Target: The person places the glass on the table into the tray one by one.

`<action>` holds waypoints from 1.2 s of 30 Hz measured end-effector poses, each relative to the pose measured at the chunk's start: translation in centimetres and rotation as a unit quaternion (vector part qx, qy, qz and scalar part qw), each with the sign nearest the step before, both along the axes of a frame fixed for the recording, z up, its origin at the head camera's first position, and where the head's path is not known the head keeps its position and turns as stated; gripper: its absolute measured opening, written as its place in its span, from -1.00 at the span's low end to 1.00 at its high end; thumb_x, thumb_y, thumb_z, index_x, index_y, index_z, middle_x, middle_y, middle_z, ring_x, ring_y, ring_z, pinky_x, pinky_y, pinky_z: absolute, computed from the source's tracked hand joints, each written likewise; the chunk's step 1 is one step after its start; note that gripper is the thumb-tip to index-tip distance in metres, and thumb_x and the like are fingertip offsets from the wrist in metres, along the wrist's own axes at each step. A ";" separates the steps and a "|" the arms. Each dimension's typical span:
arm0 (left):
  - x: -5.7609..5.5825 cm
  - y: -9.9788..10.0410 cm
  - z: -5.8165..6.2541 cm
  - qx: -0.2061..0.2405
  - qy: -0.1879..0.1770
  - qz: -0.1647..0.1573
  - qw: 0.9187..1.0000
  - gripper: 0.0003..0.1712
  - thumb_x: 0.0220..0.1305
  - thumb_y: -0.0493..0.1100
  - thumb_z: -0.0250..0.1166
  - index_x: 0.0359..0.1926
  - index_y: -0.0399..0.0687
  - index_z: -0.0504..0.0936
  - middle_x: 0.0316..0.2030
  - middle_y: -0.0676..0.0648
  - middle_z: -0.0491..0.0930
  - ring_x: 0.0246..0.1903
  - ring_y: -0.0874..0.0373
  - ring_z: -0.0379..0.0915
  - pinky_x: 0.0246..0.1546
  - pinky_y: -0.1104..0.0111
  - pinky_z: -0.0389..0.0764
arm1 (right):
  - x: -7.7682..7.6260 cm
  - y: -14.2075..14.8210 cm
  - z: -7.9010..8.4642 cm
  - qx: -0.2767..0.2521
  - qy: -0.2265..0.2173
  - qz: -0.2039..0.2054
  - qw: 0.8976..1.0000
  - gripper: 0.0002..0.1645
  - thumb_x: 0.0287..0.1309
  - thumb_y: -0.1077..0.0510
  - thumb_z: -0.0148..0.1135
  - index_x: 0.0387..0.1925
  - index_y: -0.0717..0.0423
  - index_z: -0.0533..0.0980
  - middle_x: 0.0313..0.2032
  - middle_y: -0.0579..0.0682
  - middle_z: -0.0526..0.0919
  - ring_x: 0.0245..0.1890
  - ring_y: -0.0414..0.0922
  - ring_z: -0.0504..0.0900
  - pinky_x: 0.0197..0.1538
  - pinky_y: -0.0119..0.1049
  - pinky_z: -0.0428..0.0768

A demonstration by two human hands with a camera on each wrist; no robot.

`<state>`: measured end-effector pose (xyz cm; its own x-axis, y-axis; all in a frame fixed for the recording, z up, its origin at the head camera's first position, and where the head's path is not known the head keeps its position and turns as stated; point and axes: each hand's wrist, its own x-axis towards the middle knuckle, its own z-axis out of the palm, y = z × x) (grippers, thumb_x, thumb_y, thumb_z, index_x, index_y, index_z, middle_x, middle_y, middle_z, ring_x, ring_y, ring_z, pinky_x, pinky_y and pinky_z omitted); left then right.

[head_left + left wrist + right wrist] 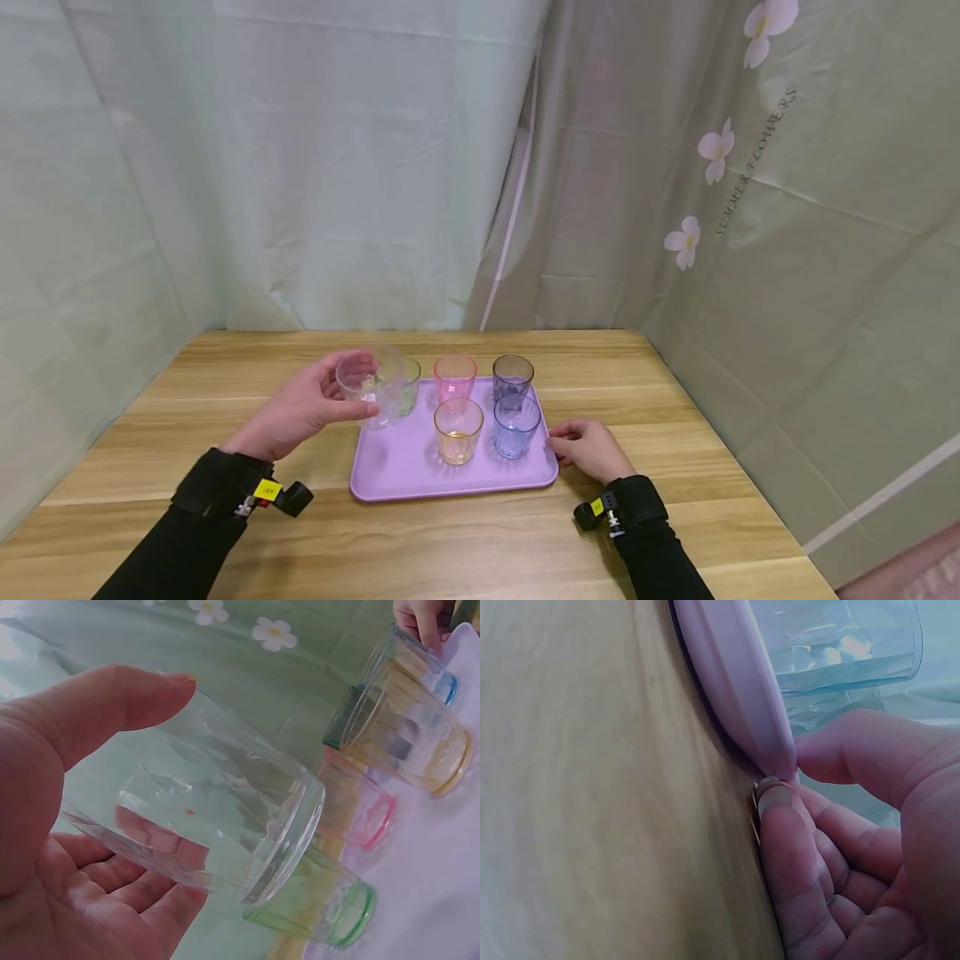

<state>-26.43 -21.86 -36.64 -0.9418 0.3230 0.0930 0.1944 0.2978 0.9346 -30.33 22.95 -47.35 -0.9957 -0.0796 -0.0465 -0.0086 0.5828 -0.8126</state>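
My left hand (296, 408) holds a clear glass (232, 787) between thumb and fingers, above the left end of a purple tray (405, 479). The left wrist view has this glass tilted, its base toward the other glasses. Behind it, a green glass (410, 392) is partly hidden. Standing on the tray are a pink glass (455, 383), a dark grey glass (513, 372), an amber glass (458, 435) and a blue glass (516, 432). At the tray's right edge, my right hand (592, 450) pinches the rim between thumb and fingers, low against the tabletop.
The tray lies on a wooden table (300, 550). Pale curtains (360, 167) hang behind the table and along both sides, with printed flowers on the right one. Around each wrist is a black strap (637, 500) with a small camera.
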 end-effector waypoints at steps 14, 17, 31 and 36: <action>0.0 0.9 -1.1 -0.005 -0.006 -0.001 1.000 0.02 0.34 -0.11 0.60 0.65 -0.22 0.25 0.58 -0.33 0.36 0.53 -0.30 0.34 0.34 0.29 0.55 | 0.0 0.1 -0.2 -0.001 -0.003 0.000 1.000 -0.77 0.34 0.12 0.50 -0.10 0.19 0.78 -0.30 -0.02 0.82 -0.41 -0.12 0.74 -0.24 -0.28 0.72; 0.1 1.0 -1.3 -0.006 -0.012 -0.005 1.000 0.03 0.34 -0.10 0.59 0.65 -0.21 0.23 0.60 -0.33 0.33 0.55 -0.32 0.31 0.38 0.16 0.57 | 0.0 0.0 -0.2 0.000 0.000 0.001 1.000 -0.77 0.34 0.12 0.49 -0.10 0.19 0.78 -0.30 -0.02 0.82 -0.42 -0.12 0.74 -0.24 -0.28 0.71; -0.1 1.6 -2.8 0.002 -0.035 -0.004 0.999 0.00 0.30 -0.11 0.62 0.61 -0.18 0.29 0.59 -0.32 0.36 0.53 -0.34 0.33 0.38 0.12 0.57 | 0.1 0.0 0.1 0.004 0.002 0.004 1.000 -0.76 0.35 0.12 0.48 -0.08 0.21 0.77 -0.28 0.00 0.82 -0.41 -0.13 0.74 -0.24 -0.30 0.71; -0.1 1.8 -3.5 0.016 -0.039 -0.017 0.999 -0.01 0.30 -0.13 0.62 0.60 -0.20 0.29 0.61 -0.33 0.31 0.55 -0.37 0.28 0.21 0.41 0.61 | 0.2 -0.1 0.3 0.005 0.003 0.005 1.000 -0.74 0.35 0.11 0.48 -0.07 0.22 0.77 -0.26 0.01 0.83 -0.41 -0.13 0.75 -0.24 -0.31 0.71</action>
<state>-26.56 -20.07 -40.17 -0.9352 0.3529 0.0308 0.1304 0.2621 0.9562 -30.09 22.89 -47.08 -0.9952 -0.0887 -0.0422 -0.0184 0.5903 -0.8070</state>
